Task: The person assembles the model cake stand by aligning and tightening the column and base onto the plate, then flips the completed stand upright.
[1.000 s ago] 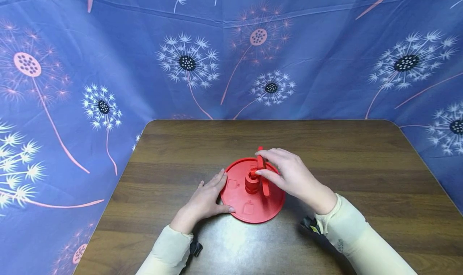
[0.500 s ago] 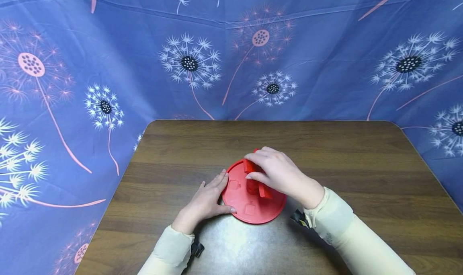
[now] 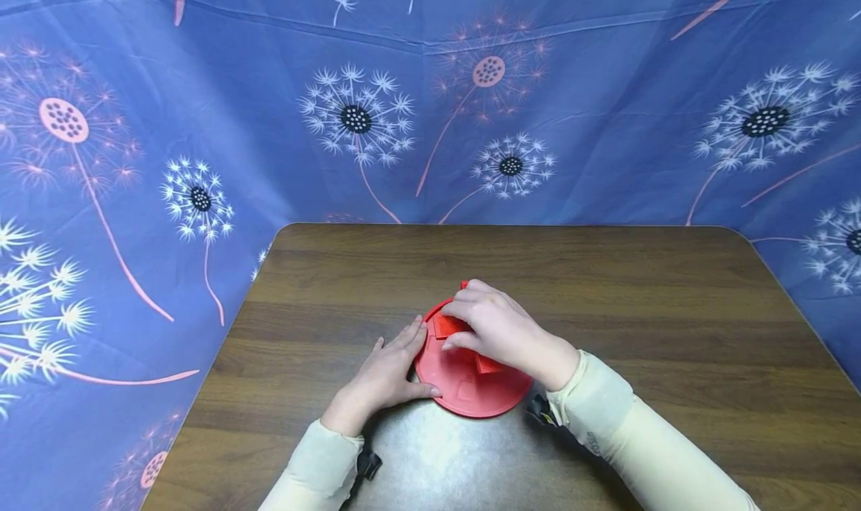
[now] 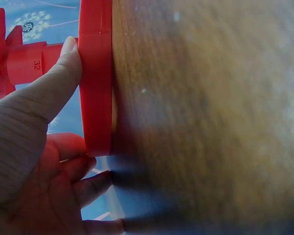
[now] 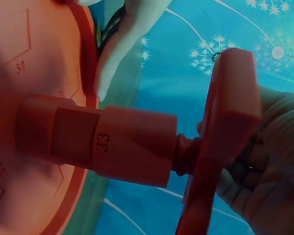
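A round red plastic base (image 3: 471, 399) lies on the table, and a red post (image 5: 132, 144) marked "33" rises from its middle. My left hand (image 3: 386, 380) rests at the left rim of the base. Its thumb lies on the edge, its other fingers spread along the side, as the left wrist view shows. My right hand (image 3: 498, 328) grips a red piece with several thick arms (image 5: 235, 88) from above. A narrow neck under this piece meets the top of the post. In the head view my right hand hides the post and most of the armed piece.
The wood-grain table (image 3: 639, 309) extends round the base on all sides. Behind it and at both sides hangs a blue cloth (image 3: 235, 63) with dandelion prints. A dark strap (image 3: 368, 464) sits at the left wrist.
My right hand has moved left over the base. The armed piece has tipped from edge-on, right of the post, to lie across the post's top. My left hand keeps its place at the rim.
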The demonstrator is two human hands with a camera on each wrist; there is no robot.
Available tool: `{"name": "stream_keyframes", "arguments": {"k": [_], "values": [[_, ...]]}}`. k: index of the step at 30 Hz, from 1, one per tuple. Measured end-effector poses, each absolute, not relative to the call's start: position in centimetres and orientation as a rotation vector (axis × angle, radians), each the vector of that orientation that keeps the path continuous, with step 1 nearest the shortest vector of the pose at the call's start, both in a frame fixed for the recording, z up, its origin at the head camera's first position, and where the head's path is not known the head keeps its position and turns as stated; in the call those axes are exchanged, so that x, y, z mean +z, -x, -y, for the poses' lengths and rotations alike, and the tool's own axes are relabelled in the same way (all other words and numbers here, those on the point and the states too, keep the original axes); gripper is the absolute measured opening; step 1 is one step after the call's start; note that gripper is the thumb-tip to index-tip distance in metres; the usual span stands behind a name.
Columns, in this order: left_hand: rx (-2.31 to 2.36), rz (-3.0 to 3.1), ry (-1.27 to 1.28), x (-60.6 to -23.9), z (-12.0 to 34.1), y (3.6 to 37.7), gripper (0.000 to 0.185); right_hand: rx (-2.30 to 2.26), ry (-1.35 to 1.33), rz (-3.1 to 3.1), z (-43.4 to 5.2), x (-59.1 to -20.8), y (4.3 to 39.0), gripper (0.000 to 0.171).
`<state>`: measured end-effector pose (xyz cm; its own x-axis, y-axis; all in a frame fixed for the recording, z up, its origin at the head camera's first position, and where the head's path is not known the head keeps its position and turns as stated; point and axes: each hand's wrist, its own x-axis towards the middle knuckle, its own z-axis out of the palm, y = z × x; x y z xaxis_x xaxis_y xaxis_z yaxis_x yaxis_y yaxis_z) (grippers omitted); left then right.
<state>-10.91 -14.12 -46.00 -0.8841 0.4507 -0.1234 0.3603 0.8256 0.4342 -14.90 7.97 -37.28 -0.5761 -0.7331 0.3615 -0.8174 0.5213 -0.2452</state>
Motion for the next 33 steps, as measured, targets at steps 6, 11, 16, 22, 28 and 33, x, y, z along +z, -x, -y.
{"name": "stream_keyframes", "arguments": {"k": [6,11,16,22,28,33], "values": [[0.602,-2.785,-0.63,-46.1,14.1,10.9,0.103,0.578,-1.33,2.543,-7.9,-37.7,15.0,0.035],[0.607,-2.79,-0.642,-46.2,14.1,10.9,0.104,0.676,-1.304,2.549,-8.6,-37.7,15.2,0.035],[0.604,-2.794,-0.641,-46.1,14.1,10.9,0.104,0.849,-1.17,2.55,-10.0,-37.8,15.7,0.034],[0.599,-2.785,-0.622,-46.0,14.1,11.0,0.105,0.996,-0.978,2.623,-12.0,-38.5,15.9,0.032],[0.603,-2.788,-0.623,-46.0,14.1,11.0,0.105,1.246,-0.744,2.712,-13.9,-39.4,15.3,0.027],[0.597,-2.794,-0.62,-46.1,14.1,11.1,0.105,1.437,-0.701,2.749,-14.9,-39.9,14.5,0.027]]}}
